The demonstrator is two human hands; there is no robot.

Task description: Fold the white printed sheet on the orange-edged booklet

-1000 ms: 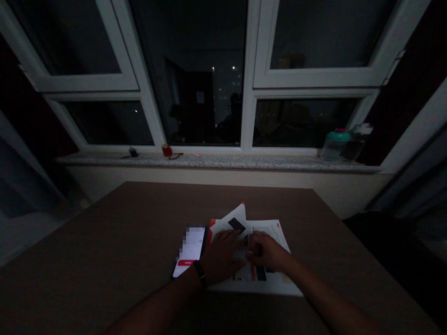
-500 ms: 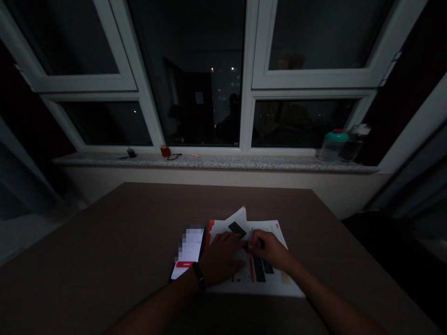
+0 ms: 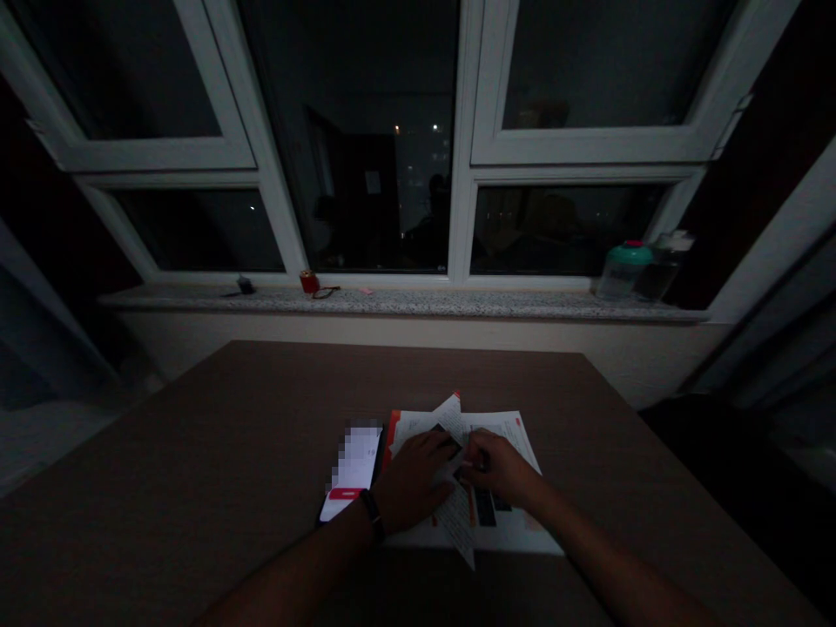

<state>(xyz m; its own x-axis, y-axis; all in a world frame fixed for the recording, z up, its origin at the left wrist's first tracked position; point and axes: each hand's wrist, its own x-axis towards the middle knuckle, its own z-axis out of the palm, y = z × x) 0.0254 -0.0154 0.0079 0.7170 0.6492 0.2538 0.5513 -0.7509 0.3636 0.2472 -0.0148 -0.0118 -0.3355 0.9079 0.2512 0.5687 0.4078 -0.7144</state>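
A folded sheet of printed paper [image 3: 458, 515] lies over a larger flat printed sheet [image 3: 519, 533], with one pointed corner toward the window and another past the near edge. My left hand [image 3: 418, 475], with a dark band at the wrist, rests on the folded paper with its fingers stretched out. My right hand [image 3: 493, 466] has its fingers bent together in a pinch at the right edge of the folded paper. The exact fingertip contact is dim. Left of the sheets is a lit phone [image 3: 356, 461], close beside my left wrist.
The brown table [image 3: 228, 435] reaches toward a stone windowsill [image 3: 418, 303]. On the sill stand a bottle with a teal lid [image 3: 623, 270], another clear bottle [image 3: 663, 270], a small red container [image 3: 309, 281] and a small dark object [image 3: 245, 285]. Dark window panes rise behind.
The folded paper's near corner now shows below my hands, over the edge of the flat sheet. Its far corner has dropped slightly. Both hands have shifted only a little.
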